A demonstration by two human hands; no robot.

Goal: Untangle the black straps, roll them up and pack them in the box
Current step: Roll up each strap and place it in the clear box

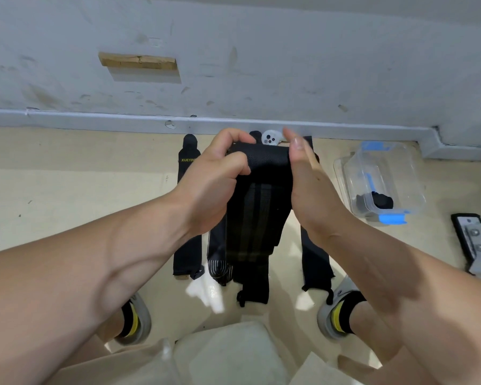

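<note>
1. Nearest, between two grey shoes (139,318), several long flat black woven straps lie side by side on the cream floor. One at the left bears yellow lettering (188,218) and another lies at the right (314,254). They look untangled but are not yet rolled.
2. Above them hangs the black strap with faint dark stripes (261,209), held up off the floor with its tail dangling over the laid-out ones.
3. The left hand (217,176) grips its folded top edge, with fingers and thumb curled round the fabric.
4. The right hand (308,184) sits against the right end of that fold, its fingers fairly straight and blurred. Whether it pinches the strap or only steadies it, I cannot tell.
5. Judging by the turned-over top, the rolling of this strap has only just begun.
6. Further right stands the clear plastic box with blue latches (386,165), open. One rolled black strap (382,202) already lies inside, so one appears packed and roughly four or five remain.
7. Behind the hands, by the grey skirting, rests a small white device (271,138).
</note>
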